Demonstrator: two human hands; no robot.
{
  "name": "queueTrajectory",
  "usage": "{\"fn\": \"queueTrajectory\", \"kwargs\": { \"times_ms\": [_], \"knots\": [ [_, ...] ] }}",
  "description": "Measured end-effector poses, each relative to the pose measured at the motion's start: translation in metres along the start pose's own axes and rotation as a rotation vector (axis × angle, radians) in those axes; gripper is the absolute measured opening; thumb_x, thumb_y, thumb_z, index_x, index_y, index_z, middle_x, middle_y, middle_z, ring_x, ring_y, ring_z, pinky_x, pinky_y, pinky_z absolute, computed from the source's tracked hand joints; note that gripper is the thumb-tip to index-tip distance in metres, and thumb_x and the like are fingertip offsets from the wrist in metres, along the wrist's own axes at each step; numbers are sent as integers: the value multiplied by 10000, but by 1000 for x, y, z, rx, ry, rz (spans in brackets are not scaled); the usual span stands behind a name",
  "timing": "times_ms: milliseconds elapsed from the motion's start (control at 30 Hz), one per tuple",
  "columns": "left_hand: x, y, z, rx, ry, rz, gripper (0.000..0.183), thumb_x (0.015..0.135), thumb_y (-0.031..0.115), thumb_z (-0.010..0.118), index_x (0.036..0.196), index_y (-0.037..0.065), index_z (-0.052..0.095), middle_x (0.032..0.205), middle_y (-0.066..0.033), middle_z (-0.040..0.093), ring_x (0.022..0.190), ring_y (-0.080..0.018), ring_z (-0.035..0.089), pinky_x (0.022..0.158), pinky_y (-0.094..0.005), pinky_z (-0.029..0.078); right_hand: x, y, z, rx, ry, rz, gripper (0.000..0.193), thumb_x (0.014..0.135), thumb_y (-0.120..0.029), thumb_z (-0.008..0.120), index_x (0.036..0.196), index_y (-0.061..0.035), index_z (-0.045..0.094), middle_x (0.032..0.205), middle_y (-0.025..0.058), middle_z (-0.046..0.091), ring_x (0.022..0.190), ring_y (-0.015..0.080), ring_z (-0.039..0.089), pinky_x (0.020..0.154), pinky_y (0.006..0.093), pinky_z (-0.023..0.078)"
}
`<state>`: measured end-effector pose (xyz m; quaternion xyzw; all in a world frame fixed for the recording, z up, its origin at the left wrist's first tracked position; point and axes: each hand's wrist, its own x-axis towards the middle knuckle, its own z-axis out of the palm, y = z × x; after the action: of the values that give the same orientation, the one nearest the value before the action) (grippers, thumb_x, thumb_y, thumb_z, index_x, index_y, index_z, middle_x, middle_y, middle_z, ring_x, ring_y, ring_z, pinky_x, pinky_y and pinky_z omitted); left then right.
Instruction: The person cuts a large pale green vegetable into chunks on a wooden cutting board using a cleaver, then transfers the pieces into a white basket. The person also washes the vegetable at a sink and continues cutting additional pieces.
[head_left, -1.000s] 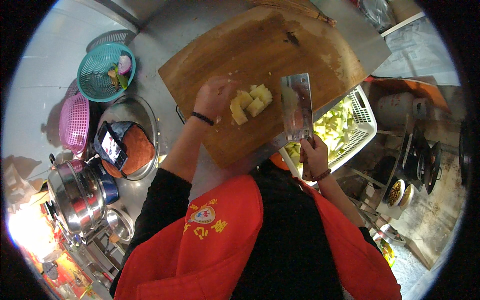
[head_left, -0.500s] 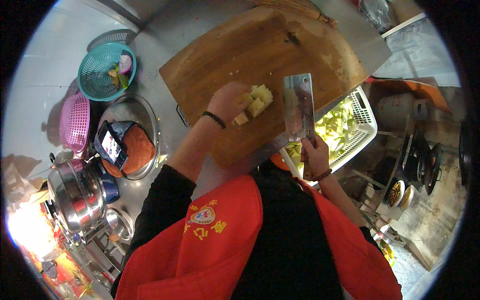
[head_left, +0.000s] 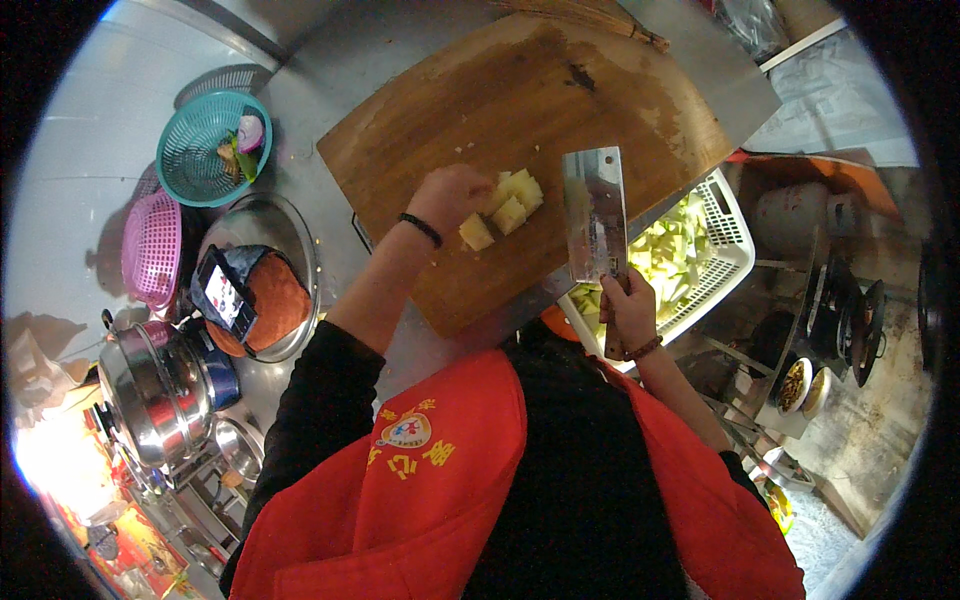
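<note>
"Where were the pale yellow, blocky food chunks?"

"In a small cluster on the broad brown wooden cutting board, left of its middle. The board lay on the grey metal bench."

"And the bare left hand, with the dark beaded bracelet on its wrist?"

"Just beside the chunks, at their left, its fingers curled in toward them. I couldn't tell whether they grasped a piece, since the back of the hand hid the tips."

"What about the bare right hand?"

"Its fingers were wrapped around the handle of the wide, rectangular steel cleaver. The blade pointed away from the person, over the board and to the right of the chunks, apart from them (whether it touched the wood, I couldn't tell)."

"Anything near that hand?"

"The white slatted plastic basket, beside the board's right edge, with many pale green cut pieces in it."

"And far to the left?"

"A round teal plastic colander with a purple-and-white vegetable piece inside, and a magenta plastic colander near it."
</note>
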<state>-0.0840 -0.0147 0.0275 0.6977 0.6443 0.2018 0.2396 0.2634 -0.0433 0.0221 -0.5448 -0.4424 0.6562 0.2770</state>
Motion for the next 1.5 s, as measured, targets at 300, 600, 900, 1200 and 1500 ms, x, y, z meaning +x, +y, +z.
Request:
{"fn": "queueTrajectory", "kwargs": {
  "times_ms": [300, 600, 900, 1200, 1500],
  "knots": [
    [-5, 2, 1, 11, 45, -30, 240, 869, 84, 527, 1010, 123, 717, 956, -158, 692, 905, -352, 655, 799, -419, 527, 2, 1, 1, -21, 31, 17, 166, 905, -175, 650, 886, -30, 572, 630, 18, 555, 460, 104, 521, 413, 259, 432],
    [-6, 2, -4, -213, 135, -185, 266, 823, 70, 628, 1077, 31, 697, 981, -126, 725, 876, -248, 694, 822, -338, 548, 2, 4, 0, -32, 31, 16, 166, 903, -176, 647, 924, -22, 589, 641, 15, 557, 463, 103, 523, 420, 260, 440],
    [-4, 3, 3, -169, 97, -85, 238, 744, 115, 708, 964, 26, 701, 903, -108, 664, 833, -228, 666, 751, -335, 550, 2, 6, 0, -31, 40, 34, 162, 903, -178, 643, 924, -28, 584, 642, 15, 558, 459, 106, 521, 417, 260, 434],
    [5, 4, 4, 30, 77, 66, 189, 736, 196, 684, 870, 62, 693, 846, -129, 638, 803, -311, 631, 709, -392, 526, 1, 5, 2, -32, 49, 19, 170, 903, -183, 641, 896, -26, 576, 628, 18, 557, 457, 111, 524, 414, 265, 434],
    [14, 5, 5, 116, 37, 82, 185, 723, 237, 665, 758, 60, 628, 773, -126, 621, 753, -335, 611, 664, -427, 505, 0, 5, 2, -45, 42, -1, 177, 897, -184, 643, 887, -24, 570, 630, 15, 547, 465, 104, 517, 421, 265, 444]
  ]
}}
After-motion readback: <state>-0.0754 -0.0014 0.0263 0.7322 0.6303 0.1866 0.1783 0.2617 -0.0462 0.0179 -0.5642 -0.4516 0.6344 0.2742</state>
